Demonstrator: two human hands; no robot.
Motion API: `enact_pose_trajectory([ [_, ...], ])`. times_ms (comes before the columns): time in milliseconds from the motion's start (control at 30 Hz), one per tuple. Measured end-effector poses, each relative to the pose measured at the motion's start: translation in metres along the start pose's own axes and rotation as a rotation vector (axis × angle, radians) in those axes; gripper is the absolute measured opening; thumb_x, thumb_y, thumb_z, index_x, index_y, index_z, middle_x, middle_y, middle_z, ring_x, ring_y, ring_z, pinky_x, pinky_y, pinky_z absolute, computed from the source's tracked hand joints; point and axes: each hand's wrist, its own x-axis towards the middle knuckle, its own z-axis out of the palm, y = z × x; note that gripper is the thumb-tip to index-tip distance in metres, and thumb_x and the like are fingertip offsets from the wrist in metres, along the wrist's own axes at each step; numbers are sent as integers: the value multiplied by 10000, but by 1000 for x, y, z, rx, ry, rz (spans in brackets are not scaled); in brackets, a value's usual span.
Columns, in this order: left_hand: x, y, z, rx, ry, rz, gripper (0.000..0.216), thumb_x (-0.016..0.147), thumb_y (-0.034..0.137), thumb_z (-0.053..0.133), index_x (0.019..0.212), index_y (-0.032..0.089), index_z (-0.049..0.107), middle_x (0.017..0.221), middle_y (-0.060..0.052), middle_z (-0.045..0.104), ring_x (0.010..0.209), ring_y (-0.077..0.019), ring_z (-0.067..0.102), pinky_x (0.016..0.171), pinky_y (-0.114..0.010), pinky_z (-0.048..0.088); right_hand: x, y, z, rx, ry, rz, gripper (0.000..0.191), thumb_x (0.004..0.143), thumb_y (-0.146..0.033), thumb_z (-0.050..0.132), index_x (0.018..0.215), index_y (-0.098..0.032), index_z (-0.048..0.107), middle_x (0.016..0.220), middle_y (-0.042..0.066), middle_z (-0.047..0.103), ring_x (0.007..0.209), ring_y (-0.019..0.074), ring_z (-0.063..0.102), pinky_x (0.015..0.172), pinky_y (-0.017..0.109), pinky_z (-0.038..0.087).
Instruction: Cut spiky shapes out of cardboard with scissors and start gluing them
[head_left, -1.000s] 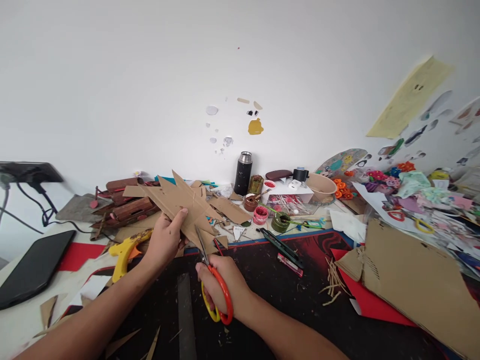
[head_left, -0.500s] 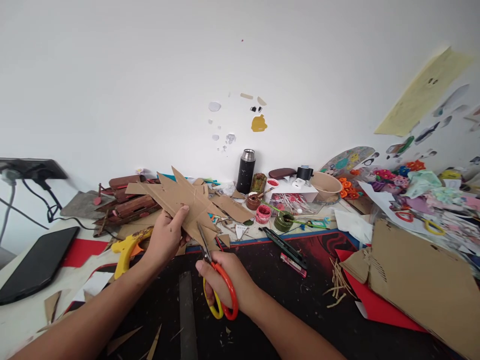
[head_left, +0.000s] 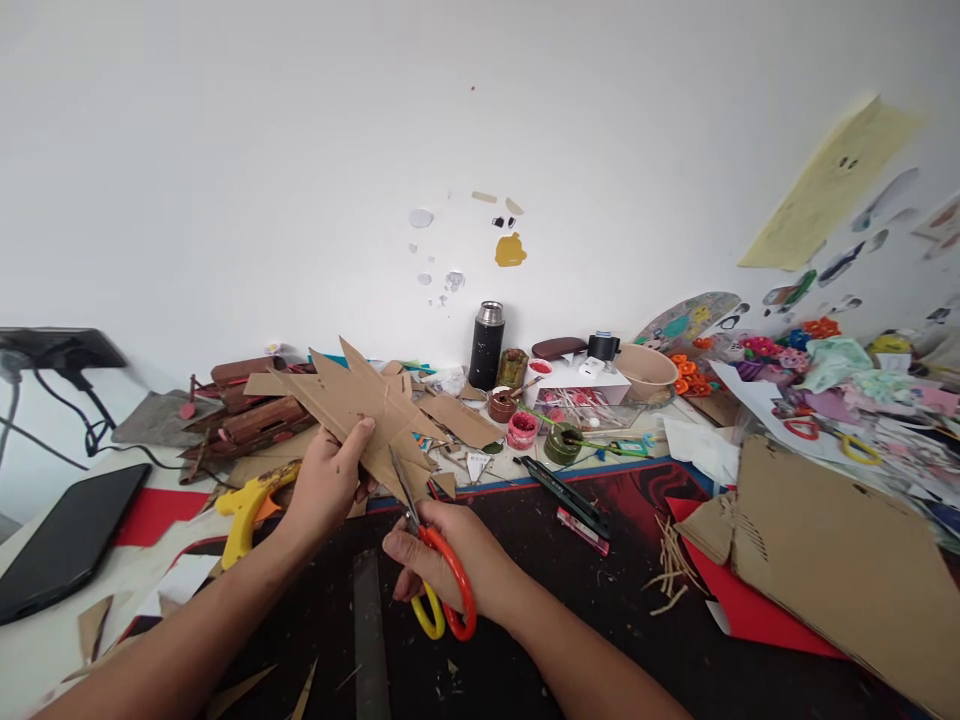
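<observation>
My left hand [head_left: 328,481] grips a spiky, jagged cardboard cut-out [head_left: 358,402] and holds it tilted above the desk. My right hand [head_left: 450,560] is wrapped round the orange and yellow handles of a pair of scissors [head_left: 435,575]. The scissor blades reach up into the lower edge of the cardboard cut-out, just right of my left thumb. A grey metal ruler [head_left: 370,640] lies flat on the black mat [head_left: 600,610] below both hands.
A yellow glue gun [head_left: 244,505] lies left of my left hand. A black tablet [head_left: 64,540] sits far left. Behind are a black flask [head_left: 486,346], paint pots [head_left: 521,428], a box cutter [head_left: 566,492] and a bowl [head_left: 646,372]. A large cardboard sheet [head_left: 832,560] covers red paper at right.
The scissor handles have closed a little and the blades have gone slightly further into the cardboard. My left hand keeps its grip; the view shifted slightly.
</observation>
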Motion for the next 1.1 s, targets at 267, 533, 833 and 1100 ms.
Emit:
enact_pose_trajectory([
  [267, -2, 1, 2, 15, -13, 41, 338, 895, 547, 692, 841, 241, 558, 450, 53, 525, 296, -151, 455, 293, -227, 327, 2, 10, 4, -53, 96, 8, 444, 1013, -649, 616, 924, -217, 566, 546, -54, 601, 402, 127, 554, 404, 191, 431],
  [533, 0, -5, 1, 23, -14, 9, 360, 891, 570, 696, 811, 244, 566, 443, 46, 520, 300, -158, 454, 294, -237, 339, -3, -1, 14, -80, 122, 42, 405, 1013, -579, 605, 831, -222, 552, 513, -51, 559, 376, 129, 519, 390, 200, 415],
  [833, -7, 8, 7, -6, 27, -44, 361, 821, 545, 738, 889, 226, 584, 492, 59, 541, 334, -152, 479, 306, -237, 384, 0, 4, 22, -33, 149, 31, 432, 982, -613, 639, 816, -232, 523, 503, -64, 524, 366, 126, 496, 372, 203, 404],
  [1100, 4, -10, -2, 35, -10, -14, 354, 915, 568, 672, 862, 232, 572, 487, 50, 547, 339, -149, 475, 322, -234, 363, 2, 11, 9, -65, 75, -40, 417, 1019, -605, 609, 885, -211, 574, 574, -33, 622, 457, 142, 605, 452, 213, 484],
])
